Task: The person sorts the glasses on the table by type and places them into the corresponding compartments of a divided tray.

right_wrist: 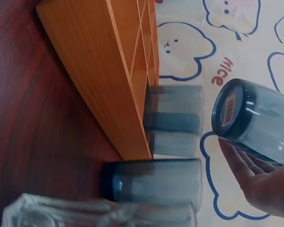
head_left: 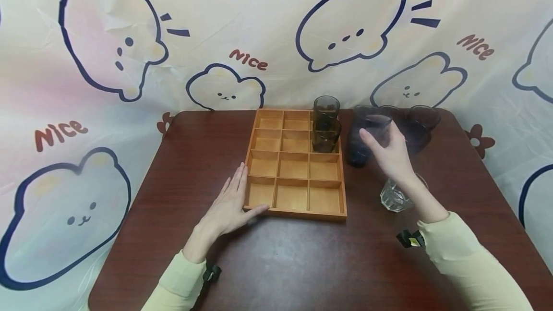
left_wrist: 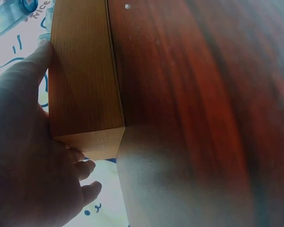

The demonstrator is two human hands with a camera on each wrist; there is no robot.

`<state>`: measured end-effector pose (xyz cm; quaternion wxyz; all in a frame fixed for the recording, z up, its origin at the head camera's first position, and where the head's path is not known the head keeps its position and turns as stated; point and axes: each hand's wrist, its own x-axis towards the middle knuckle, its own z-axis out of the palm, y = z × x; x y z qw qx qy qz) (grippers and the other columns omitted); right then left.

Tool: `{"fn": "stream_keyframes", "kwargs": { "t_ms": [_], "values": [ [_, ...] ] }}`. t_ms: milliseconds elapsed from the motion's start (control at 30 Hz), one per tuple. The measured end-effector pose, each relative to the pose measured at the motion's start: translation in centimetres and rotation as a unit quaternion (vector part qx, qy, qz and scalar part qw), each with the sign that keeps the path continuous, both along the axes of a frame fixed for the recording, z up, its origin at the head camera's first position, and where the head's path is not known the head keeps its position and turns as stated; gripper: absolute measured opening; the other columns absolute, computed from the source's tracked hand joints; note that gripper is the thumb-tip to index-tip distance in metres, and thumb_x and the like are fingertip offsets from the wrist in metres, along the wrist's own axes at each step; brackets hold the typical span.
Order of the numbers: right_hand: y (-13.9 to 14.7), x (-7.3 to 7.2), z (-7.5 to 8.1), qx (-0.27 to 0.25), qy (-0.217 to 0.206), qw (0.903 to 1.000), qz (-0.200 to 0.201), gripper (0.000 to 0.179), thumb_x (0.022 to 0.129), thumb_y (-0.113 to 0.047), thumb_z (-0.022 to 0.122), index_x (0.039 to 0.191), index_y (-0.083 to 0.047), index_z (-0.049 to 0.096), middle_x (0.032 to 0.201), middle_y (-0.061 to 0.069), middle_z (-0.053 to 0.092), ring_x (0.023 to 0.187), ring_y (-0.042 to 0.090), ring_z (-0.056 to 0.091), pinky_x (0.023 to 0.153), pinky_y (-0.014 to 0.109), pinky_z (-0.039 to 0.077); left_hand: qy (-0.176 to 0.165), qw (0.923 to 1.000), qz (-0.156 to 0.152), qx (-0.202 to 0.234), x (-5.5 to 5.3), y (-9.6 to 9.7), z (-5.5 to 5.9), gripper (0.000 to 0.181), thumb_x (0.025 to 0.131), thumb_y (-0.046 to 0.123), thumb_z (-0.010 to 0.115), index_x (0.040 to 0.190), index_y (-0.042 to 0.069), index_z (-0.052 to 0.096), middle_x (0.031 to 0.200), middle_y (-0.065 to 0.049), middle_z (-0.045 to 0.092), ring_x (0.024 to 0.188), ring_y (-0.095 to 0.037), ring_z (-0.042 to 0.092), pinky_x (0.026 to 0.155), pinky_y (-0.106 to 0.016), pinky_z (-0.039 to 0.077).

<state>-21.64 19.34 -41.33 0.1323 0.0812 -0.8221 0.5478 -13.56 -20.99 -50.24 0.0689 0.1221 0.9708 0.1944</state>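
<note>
My right hand (head_left: 394, 153) holds a smoky blue drinking glass (right_wrist: 260, 120) in the air, right of the wooden compartment tray (head_left: 318, 214). In the right wrist view, a barcode sticker (right_wrist: 229, 110) shows on that glass's base. My left hand (head_left: 226, 208) rests against the tray's front left corner, its fingers straight along the side and its thumb by the front edge. Two dark tinted glasses stand in the tray's right column, a rear glass (head_left: 326, 105) and a nearer glass (head_left: 326, 139), in the two back compartments.
On the table (head_left: 276, 263), right of the tray, stand more tinted glasses, including one nearby (head_left: 356, 150) and another farther right (head_left: 424, 118). A clear faceted glass (head_left: 394, 198) is partly hidden by my right forearm. A printed cloth (head_left: 268, 23) hangs behind the table.
</note>
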Motion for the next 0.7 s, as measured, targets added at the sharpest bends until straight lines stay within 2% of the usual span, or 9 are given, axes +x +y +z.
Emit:
{"fn": "stream_keyframes", "kwargs": {
  "t_ms": [133,233,433,600,700],
  "values": [
    [-1.0,0.3,-0.4,0.026,-0.018,0.9995,0.003,0.054,0.106,-0.027,0.071,0.154,-0.007,0.056,0.130,0.002,0.067,0.107,-0.005,0.058,0.090,0.009,0.047,-0.002,1.0000,0.002,-0.001,0.0,0.0,-0.1,0.126,0.097,0.078,0.063,0.176,0.004,-0.001,0.187,-0.016,-0.001,0.175,-0.033,0.009,0.141,-0.060,0.016],
    [-1.7,0.5,-0.7,0.037,-0.034,0.9987,0.007,0.057,0.106,-0.031,0.071,0.155,-0.009,0.054,0.136,0.016,0.067,0.110,-0.001,0.057,0.091,0.011,0.046,-0.001,1.0000,0.002,0.000,0.0,0.0,-0.1,0.126,0.097,0.078,0.063,0.176,0.004,-0.001,0.187,-0.016,-0.001,0.175,-0.033,0.009,0.141,-0.059,0.016],
    [-2.7,0.5,-1.8,0.041,-0.041,0.9981,0.022,0.057,0.105,-0.031,0.073,0.153,-0.008,0.054,0.137,0.020,0.069,0.119,0.015,0.063,0.098,0.018,0.047,0.001,1.0000,0.001,0.001,0.0,0.0,-0.1,0.126,0.097,0.079,0.062,0.177,0.004,-0.001,0.187,-0.016,-0.001,0.175,-0.032,0.009,0.141,-0.059,0.016],
    [-3.1,0.4,-3.2,0.060,-0.051,0.9965,0.029,0.063,0.104,-0.036,0.075,0.153,-0.005,0.051,0.143,0.023,0.067,0.132,0.036,0.063,0.114,0.046,0.048,0.003,1.0000,0.000,0.001,0.0,0.0,-0.1,0.126,0.098,0.079,0.062,0.176,0.003,0.000,0.187,-0.016,-0.001,0.175,-0.032,0.008,0.141,-0.059,0.016],
    [-3.5,0.3,-4.0,0.071,-0.054,0.9955,0.031,0.065,0.103,-0.039,0.076,0.151,-0.005,0.049,0.141,0.023,0.068,0.131,0.039,0.065,0.113,0.055,0.049,0.003,1.0000,0.000,0.001,0.0,0.0,-0.1,0.126,0.098,0.078,0.062,0.176,0.003,0.000,0.187,-0.016,-0.001,0.175,-0.032,0.008,0.141,-0.059,0.016]
  ]
}}
